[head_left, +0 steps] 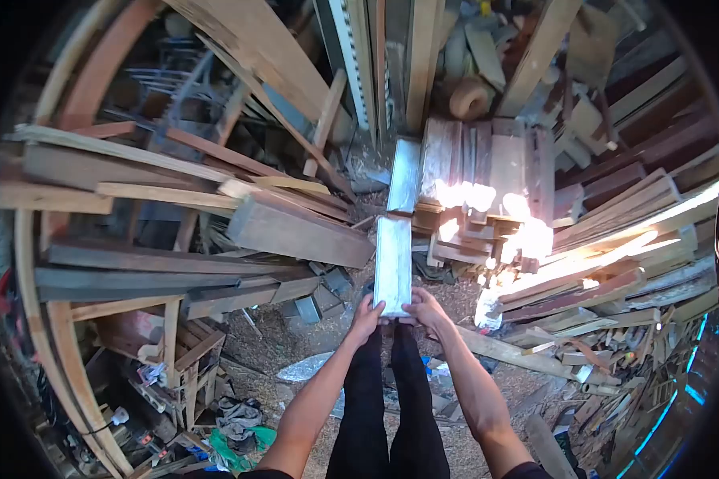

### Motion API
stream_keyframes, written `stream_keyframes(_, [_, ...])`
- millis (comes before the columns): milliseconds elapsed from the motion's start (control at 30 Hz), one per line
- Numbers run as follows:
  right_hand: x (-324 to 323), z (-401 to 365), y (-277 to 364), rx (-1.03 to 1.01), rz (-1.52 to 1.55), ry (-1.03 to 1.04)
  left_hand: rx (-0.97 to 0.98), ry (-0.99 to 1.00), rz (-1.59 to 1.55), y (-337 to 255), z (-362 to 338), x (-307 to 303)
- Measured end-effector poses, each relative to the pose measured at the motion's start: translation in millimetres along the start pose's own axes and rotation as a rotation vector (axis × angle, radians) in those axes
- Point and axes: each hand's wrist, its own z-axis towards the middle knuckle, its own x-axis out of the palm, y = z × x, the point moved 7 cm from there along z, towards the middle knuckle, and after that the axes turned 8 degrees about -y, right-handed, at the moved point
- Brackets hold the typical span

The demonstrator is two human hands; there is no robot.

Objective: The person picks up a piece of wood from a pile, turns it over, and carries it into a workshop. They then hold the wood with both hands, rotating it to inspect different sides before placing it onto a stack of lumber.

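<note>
Both hands are on the near end of a grey plank [393, 267]. The left hand [366, 318] has its corner and the right hand [426, 310] has the other, each grip closed around the end edge with fingers under and thumbs on top, as far as I can see. The plank runs straight away from the body, over the floor [295, 351], into the gap between a fat beam [295, 231] on the left and a stack [487, 184] of planks on the right. Its far end sits right up against another grey board [405, 172]. I can't tell if it's resting on anything there or just hanging. If it were me, I'd hold both hands level so it doesn't twist, and tuck the elbows in, since all the weight is out front. I'd watch that far end too, because it looks close to the beam's corner and the edge of the stack, and a small swing could catch either. The floor is sawdust with loose scraps [535, 349] lying about, so I'd plant my feet before shifting any weight.
</note>
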Motion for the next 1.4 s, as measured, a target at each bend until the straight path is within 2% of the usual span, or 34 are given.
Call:
stream_keyframes(67, [-11, 56, -3, -0.085, 0.005, -0.037, -0.004, 0.049, 0.011, 10, 53, 2])
stream_keyframes(100, [-12, 73, 4, -0.092, -0.025, -0.079, 0.057, 0.062, 0.017, 6, 75, 4])
stream_keyframes(233, [-9, 157, 15, -0.227, -0.037, -0.086, 0.160, 0.007, 0.071, 18, 179, -8])
stream_keyframes(300, [-11, 190, 15, -0.264, 0.066, -0.109, 0.185, 0.062, 0.027, 7, 209, -4])
stream_keyframes(367, [-12, 207, 7, -0.237, 0.110, -0.192, 0.081, -0.021, -0.021, 13, 227, -9])
stream_keyframes(400, [-14, 211, 2, -0.222, 0.153, -0.261, 0.066, -0.015, -0.022, 19, 229, -6])
stream_keyframes(433, [-12, 212, -5, -0.159, 0.126, -0.318, 0.046, -0.107, -0.149, 22, 231, -9])
stream_keyframes(467, [-7, 216, -12, -0.131, 0.230, -0.317, 0.030, -0.200, -0.274, 23, 233, -13])
stream_keyframes(600, [-2, 231, -23, -0.086, 0.445, -0.331, 0.020, -0.261, -0.218, 20, 235, -10])
stream_keyframes(733, [-11, 248, -8, -0.098, 0.498, -0.366, 0.063, -0.215, -0.212, 9, 258, 1])
stream_keyframes(800, [-12, 254, 6, -0.129, 0.520, -0.329, 0.102, -0.124, -0.198, -3, 273, 13])
stream_keyframes(900, [-16, 262, 28, -0.171, 0.450, -0.372, 0.047, -0.067, -0.171, -11, 293, 26])
stream_keyframes(967, [-17, 261, 42, -0.165, 0.397, -0.315, 0.007, -0.037, -0.155, -17, 301, 32])
stream_keyframes(1033, [-17, 265, 59, -0.293, 0.321, -0.262, -0.032, -0.069, -0.199, -32, 299, 39])
stream_keyframes(1067, [-13, 267, 67, -0.320, 0.345, -0.127, -0.044, -0.025, -0.226, -34, 303, 42])
stream_keyframes(1167, [-14, 272, 67, -0.306, 0.327, -0.193, -0.050, 0.072, -0.178, -39, 312, 47])
stream_keyframes(1267, [-11, 274, 69, -0.382, 0.247, -0.138, -0.032, 0.124, -0.133, -38, 317, 49])
stream_keyframes(1400, [-12, 267, 68, -0.398, 0.235, -0.133, -0.066, 0.088, -0.092, -34, 319, 44])
